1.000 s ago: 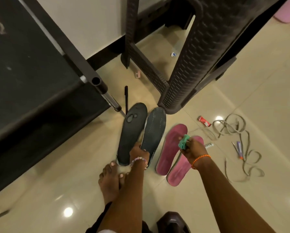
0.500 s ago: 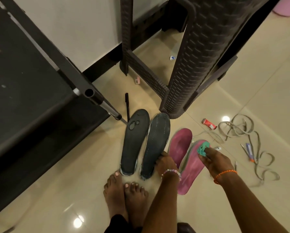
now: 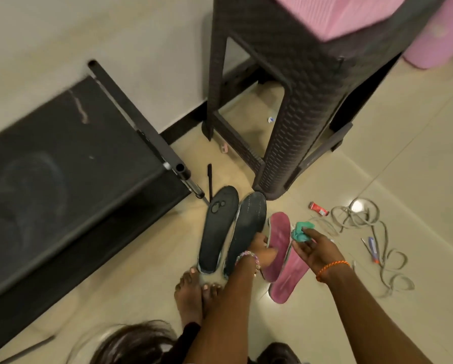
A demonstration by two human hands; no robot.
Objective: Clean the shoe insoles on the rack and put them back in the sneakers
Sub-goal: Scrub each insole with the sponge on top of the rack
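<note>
Two black insoles (image 3: pixel 217 232) (image 3: pixel 247 227) lie side by side on the tiled floor. Right of them, two pink insoles overlap. My left hand (image 3: pixel 262 249) grips the upper pink insole (image 3: pixel 279 232) at its left edge, thumb on top. The lower pink insole (image 3: pixel 289 281) lies flat beneath it. My right hand (image 3: pixel 316 252) hovers over the pink pair and pinches a crumpled green cloth (image 3: pixel 301 231) in its fingertips. No sneakers are in view.
A black rack (image 3: pixel 62 193) with a metal tube end stands at the left. A dark woven stool (image 3: pixel 285 114) stands behind the insoles. Grey laces (image 3: pixel 364 219), a red tube (image 3: pixel 318 208), a pen (image 3: pixel 372 249) and a black stick (image 3: pixel 209 182) litter the floor. My bare feet (image 3: pixel 194 292) are just below the black insoles.
My left hand left the right black insole and took hold of the upper pink insole. My right hand lifted the green cloth slightly off the pink insoles. The view pulled back.
</note>
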